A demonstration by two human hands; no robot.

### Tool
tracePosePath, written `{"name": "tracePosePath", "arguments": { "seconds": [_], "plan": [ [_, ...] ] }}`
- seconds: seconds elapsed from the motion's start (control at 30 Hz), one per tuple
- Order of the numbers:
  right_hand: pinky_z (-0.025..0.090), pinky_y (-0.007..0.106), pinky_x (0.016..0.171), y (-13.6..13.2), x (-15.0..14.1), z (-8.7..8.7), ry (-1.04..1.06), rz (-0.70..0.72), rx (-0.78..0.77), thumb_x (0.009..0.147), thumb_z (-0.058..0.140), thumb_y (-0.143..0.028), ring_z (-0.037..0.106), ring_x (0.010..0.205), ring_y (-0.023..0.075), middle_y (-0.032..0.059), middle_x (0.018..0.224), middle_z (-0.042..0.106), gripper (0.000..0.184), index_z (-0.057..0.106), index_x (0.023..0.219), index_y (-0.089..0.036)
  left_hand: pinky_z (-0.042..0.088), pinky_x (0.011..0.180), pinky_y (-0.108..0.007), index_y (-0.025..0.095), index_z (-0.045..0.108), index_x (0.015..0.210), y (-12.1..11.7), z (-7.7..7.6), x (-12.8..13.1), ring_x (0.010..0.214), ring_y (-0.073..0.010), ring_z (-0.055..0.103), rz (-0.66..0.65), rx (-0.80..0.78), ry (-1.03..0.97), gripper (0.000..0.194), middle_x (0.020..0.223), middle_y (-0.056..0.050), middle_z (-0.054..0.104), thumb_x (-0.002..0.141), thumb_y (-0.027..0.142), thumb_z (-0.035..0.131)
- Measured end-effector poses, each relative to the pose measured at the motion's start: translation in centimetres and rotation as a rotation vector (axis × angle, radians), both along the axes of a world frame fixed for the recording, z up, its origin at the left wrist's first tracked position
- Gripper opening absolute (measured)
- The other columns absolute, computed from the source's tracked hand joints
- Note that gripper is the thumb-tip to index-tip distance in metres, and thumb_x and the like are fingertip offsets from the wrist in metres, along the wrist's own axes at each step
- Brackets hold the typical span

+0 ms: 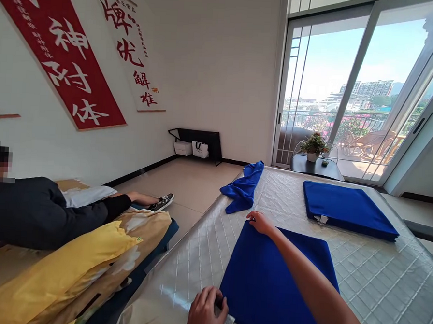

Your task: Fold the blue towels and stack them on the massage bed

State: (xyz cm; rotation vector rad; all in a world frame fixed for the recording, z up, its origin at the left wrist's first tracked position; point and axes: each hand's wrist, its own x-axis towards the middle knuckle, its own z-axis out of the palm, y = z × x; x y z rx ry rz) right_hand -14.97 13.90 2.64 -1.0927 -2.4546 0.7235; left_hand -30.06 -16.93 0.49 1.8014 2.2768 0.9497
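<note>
A blue cloth point(268, 285) lies spread as a flat square on the silvery quilted mattress cover point(197, 248) in front of me. At its far left corner, my right hand point(259, 223) pinches the edge, with the forearm stretched across the cloth. My left hand point(208, 309) is closed at the near left corner, thumb and fingers curled on the edge beside a small white label point(229, 323). Beyond the right hand lies a crumpled blue cloth point(244, 187). Farther right sits a neat stack of folded blue cloths point(348, 210) with a white tag.
Left of me, a person point(36, 210) lies on another bed with a yellow pillow point(88, 252). A floor gap point(179, 179) separates the beds. Past the mattress stand a small black table point(316, 168) with a potted plant point(313, 145) and sliding glass doors point(326, 80).
</note>
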Motion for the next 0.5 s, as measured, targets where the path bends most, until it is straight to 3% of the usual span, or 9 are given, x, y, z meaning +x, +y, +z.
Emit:
{"name": "tracePosePath", "arguments": {
  "seconds": [0.13,0.27,0.4,0.5],
  "plan": [
    [0.046,0.035,0.097,-0.3,0.0,0.8,0.009,0.0,0.006,0.084,0.059,-0.013,0.064,0.106,0.0238,0.0074,0.103,0.075,0.025,0.075,0.102,-0.021,0.054,0.077,-0.035,0.025,0.062,0.076,-0.1,1.2,0.2,0.08,-0.0244,0.07,0.019,-0.055,-0.106,0.017,0.079,-0.004,0.071,0.085,0.03,0.048],
    [0.047,0.035,0.096,-1.1,1.7,2.8,0.082,-0.024,0.051,0.089,0.056,-0.02,0.065,0.105,0.0239,0.0095,0.107,0.074,0.023,0.075,0.101,-0.019,0.055,0.079,-0.031,0.026,0.063,0.085,-0.4,1.8,0.3,0.084,-0.0217,0.073,0.047,-0.105,-0.18,0.015,0.083,-0.001,0.075,0.083,0.024,0.049],
    [0.049,0.035,0.091,-2.1,5.6,6.7,0.18,-0.045,0.11,0.093,0.054,-0.031,0.068,0.098,0.0236,0.008,0.104,0.076,0.025,0.074,0.103,-0.021,0.057,0.078,-0.032,0.027,0.067,0.094,0.0,2.7,-0.3,0.084,-0.0225,0.075,0.055,-0.047,-0.143,0.021,0.085,-0.001,0.077,0.084,0.028,0.049],
    [0.049,0.035,0.087,-3.1,9.9,10.6,0.249,-0.087,0.161,0.094,0.054,-0.04,0.068,0.094,0.0228,0.0071,0.101,0.076,0.028,0.073,0.103,-0.021,0.059,0.077,-0.032,0.026,0.068,0.098,1.2,5.7,-0.9,0.084,-0.0225,0.076,0.013,0.127,-0.042,0.024,0.091,-0.002,0.078,0.088,0.032,0.047]
  ]
}}
